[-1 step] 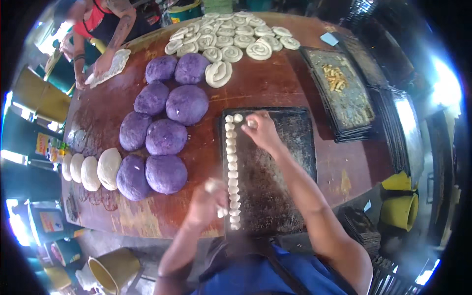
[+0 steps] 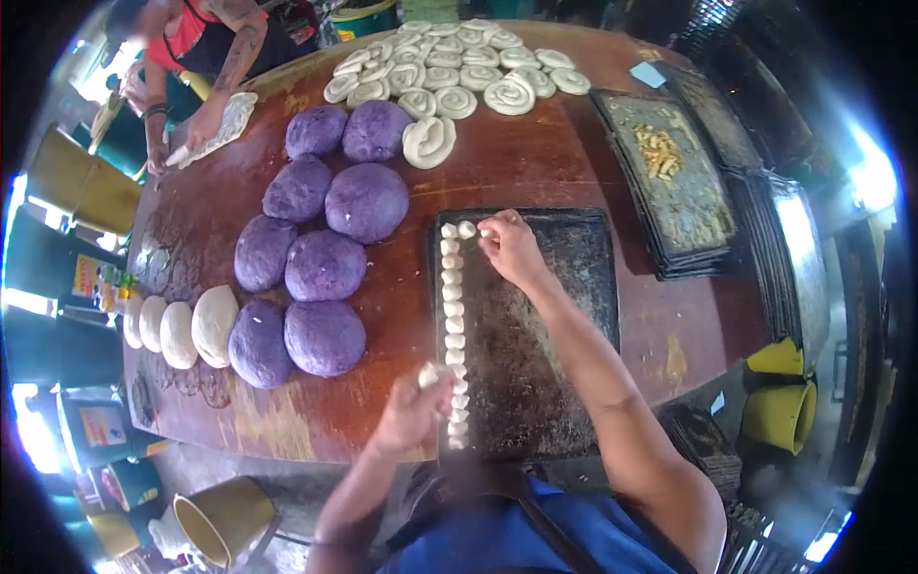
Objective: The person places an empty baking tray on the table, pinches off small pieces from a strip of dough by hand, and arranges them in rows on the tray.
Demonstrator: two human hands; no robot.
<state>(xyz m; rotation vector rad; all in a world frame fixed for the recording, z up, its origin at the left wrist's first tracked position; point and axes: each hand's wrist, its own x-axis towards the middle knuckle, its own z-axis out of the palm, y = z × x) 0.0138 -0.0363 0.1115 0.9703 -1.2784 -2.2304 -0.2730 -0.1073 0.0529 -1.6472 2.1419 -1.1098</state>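
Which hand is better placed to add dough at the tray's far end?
Probably the right hand: it's at the far end of the tray, by a dough piece; the left hand is nearer the other end.

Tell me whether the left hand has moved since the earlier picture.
Yes: judged against the dark tray, the left hand has shifted slightly to the right and lower in the view.

Right hand (image 2: 514, 251) forward, left hand (image 2: 415, 411) nearer
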